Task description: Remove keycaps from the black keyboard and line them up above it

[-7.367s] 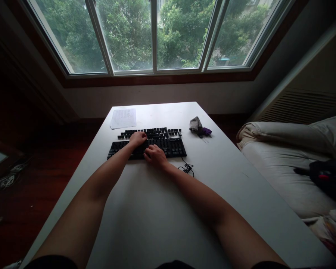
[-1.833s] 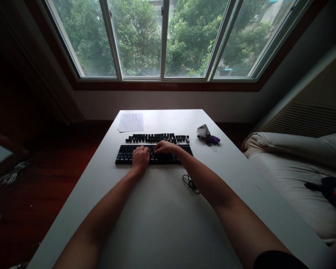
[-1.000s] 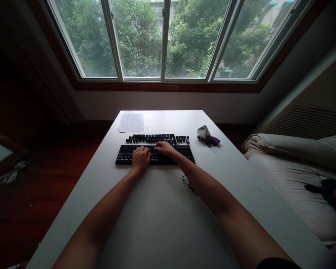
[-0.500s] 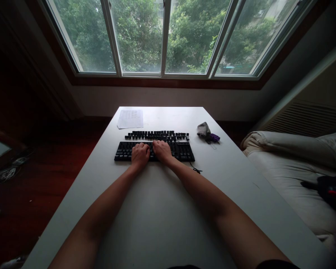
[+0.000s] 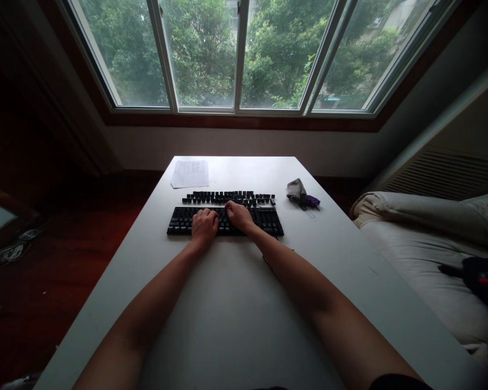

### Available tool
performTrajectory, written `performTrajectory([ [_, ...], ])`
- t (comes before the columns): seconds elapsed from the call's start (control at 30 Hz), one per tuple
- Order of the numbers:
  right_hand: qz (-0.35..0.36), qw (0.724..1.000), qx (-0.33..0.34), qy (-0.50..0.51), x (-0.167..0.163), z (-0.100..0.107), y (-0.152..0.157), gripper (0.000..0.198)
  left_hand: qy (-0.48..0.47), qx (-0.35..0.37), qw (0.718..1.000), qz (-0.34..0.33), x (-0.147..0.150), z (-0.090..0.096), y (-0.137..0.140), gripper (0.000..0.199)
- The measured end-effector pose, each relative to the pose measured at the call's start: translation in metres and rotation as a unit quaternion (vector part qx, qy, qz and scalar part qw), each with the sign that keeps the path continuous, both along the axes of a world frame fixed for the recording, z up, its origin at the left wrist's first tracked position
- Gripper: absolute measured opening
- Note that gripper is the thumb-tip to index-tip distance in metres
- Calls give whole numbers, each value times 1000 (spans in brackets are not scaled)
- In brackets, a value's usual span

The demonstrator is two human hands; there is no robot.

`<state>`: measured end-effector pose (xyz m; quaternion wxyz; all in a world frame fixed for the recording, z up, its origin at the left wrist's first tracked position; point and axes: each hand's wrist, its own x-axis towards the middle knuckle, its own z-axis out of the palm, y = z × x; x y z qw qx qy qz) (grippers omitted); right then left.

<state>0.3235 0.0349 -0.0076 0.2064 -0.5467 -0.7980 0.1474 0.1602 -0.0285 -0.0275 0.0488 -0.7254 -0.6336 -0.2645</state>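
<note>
A black keyboard (image 5: 179, 221) lies across the white table. Behind it stand loose black keycaps (image 5: 199, 198) in uneven rows. My left hand (image 5: 205, 223) rests on the keyboard left of its middle, with its fingers curled down onto the keys. My right hand (image 5: 239, 218) is just to the right, over the keyboard's far edge and close to the keycaps. Its thumb and fingers are drawn together at the tips; whatever lies between them is too small to make out. The keys beneath both hands are hidden.
At the table's far left lies a printed sheet of paper (image 5: 190, 174). A grey cloth (image 5: 296, 189) and a purple cloth (image 5: 311, 201) lie to the right, with a thin wire piece (image 5: 310, 213) beside them. A pale couch (image 5: 410, 244) flanks the table's right side.
My right hand has shifted slightly right and turned, its fingertips now at the keyboard's far edge, apart from the left hand. The left hand stays on the keys. The cable is now mostly behind my right forearm.
</note>
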Motion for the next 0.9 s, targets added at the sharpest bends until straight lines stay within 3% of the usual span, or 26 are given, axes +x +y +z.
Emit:
performTrajectory([
  [0.1, -13, 996, 11, 92, 13, -1, 16, 24, -2, 4, 1000, -6, -1, 0, 0, 17],
  [0.27, -37, 990, 12, 136, 27, -4, 34, 23, -16, 12, 1000, -11, -3, 1, 0, 17],
  [0.5, -59, 992, 8, 111, 27, -5, 45, 24, -34, 49, 997, -51, -7, 4, -2, 21],
  [0.67, -80, 993, -7, 87, 29, -6, 48, 25, 3, 39, 992, -116, -3, 5, -4, 21],
  [0.9, -78, 995, -11, 64, 28, -5, 45, 24, 38, 12, 991, -128, 0, 7, -5, 20],
])
